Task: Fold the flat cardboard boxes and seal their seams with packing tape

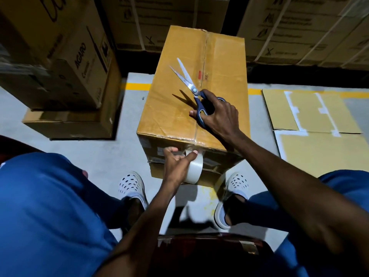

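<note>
Tape roll (194, 168), pale and translucent, sits against the near face of the folded cardboard box (179, 86) on the floor, gripped by the left hand (177, 164). Farther on, the right hand (217, 114) grips blue-handled scissors (191, 86), blades parted, over the box's glossy taped top seam.

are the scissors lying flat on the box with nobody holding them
No, the right hand grips the scissors by their blue handles, blades open above the box.
</note>
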`<state>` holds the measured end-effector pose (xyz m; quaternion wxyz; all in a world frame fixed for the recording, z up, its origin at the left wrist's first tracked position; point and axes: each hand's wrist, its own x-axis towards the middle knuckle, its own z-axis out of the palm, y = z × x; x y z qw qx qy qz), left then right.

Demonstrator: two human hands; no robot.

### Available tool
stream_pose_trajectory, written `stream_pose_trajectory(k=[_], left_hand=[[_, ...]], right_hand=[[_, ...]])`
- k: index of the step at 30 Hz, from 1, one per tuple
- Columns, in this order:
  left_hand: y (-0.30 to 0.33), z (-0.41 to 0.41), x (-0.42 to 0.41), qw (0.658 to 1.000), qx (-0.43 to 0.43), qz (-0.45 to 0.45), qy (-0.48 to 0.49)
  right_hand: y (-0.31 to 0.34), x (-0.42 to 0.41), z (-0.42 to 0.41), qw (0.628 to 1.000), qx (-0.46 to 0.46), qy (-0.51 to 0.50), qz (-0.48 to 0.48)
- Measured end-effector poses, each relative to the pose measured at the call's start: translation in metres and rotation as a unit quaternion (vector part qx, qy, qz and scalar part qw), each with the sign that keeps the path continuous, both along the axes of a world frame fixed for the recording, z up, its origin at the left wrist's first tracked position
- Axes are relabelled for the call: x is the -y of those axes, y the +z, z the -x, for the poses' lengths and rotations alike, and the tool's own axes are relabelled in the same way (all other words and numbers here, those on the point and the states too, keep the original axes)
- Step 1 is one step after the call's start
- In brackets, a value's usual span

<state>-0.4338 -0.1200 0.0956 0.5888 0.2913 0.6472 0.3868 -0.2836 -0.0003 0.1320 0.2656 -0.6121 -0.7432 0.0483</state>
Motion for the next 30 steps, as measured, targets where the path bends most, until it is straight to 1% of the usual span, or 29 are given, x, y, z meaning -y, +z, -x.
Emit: stream_pose_trajectory(k=[2, 4, 5, 6, 7, 8, 9, 10, 11, 13, 15, 17, 19, 22, 24, 27, 30], left_hand=[[-0.006, 0.005, -0.002, 1.0, -0.021, -0.017, -0.002], [-0.011, 0.008, -0.002, 0.999, -0.024, -0.027, -0.014], [-0.012, 0.009, -0.001, 0.999, -0.028, -0.029, -0.026], [-0.011, 0.01, 0.001, 0.998, -0.043, -0.034, -0.039], [-0.011, 0.01, 0.002, 0.996, -0.061, -0.043, -0.05], [-0.01, 0.009, 0.004, 0.994, -0.08, -0.053, -0.058], [-0.009, 0.01, 0.006, 0.991, -0.102, -0.062, -0.064], [-0.01, 0.011, 0.008, 0.986, -0.129, -0.072, -0.072], [-0.012, 0.012, 0.01, 0.981, -0.155, -0.086, -0.08], [-0.018, 0.017, 0.012, 0.972, -0.182, -0.111, -0.101], [-0.023, 0.021, 0.013, 0.969, -0.174, -0.126, -0.12], [-0.022, 0.023, 0.015, 0.97, -0.144, -0.132, -0.145], [-0.018, 0.024, 0.018, 0.967, -0.105, -0.143, -0.181], [-0.013, 0.025, 0.024, 0.971, -0.038, -0.147, -0.186], [-0.011, 0.028, 0.024, 0.974, -0.013, -0.14, -0.178], [-0.012, 0.033, 0.023, 0.975, -0.008, -0.11, -0.191], [-0.018, 0.036, 0.03, 0.975, 0.024, -0.063, -0.21]], right_hand=[[0.005, 0.007, 0.001, 0.999, 0.035, -0.01, -0.019], [0.013, 0.012, -0.001, 0.999, 0.031, -0.008, -0.008], [0.018, 0.016, -0.002, 1.0, 0.004, -0.007, 0.013], [0.026, 0.021, -0.002, 0.998, -0.042, -0.004, 0.043], [0.037, 0.028, -0.001, 0.99, -0.107, -0.003, 0.088], [0.051, 0.036, 0.001, 0.97, -0.19, 0.0, 0.151], [0.064, 0.046, 0.001, 0.939, -0.264, 0.003, 0.219], [0.076, 0.057, -0.002, 0.907, -0.314, 0.005, 0.282], [0.083, 0.068, -0.009, 0.885, -0.328, 0.01, 0.33], [0.087, 0.087, -0.026, 0.877, -0.297, 0.028, 0.377], [0.083, 0.104, -0.044, 0.868, -0.264, 0.025, 0.421], [0.075, 0.121, -0.059, 0.849, -0.254, 0.025, 0.462], [0.065, 0.136, -0.072, 0.833, -0.264, 0.04, 0.484], [0.058, 0.154, -0.096, 0.814, -0.293, 0.062, 0.497], [0.053, 0.161, -0.114, 0.803, -0.287, 0.065, 0.518], [0.044, 0.17, -0.129, 0.788, -0.276, 0.062, 0.547], [0.039, 0.169, -0.123, 0.79, -0.256, 0.06, 0.554]])
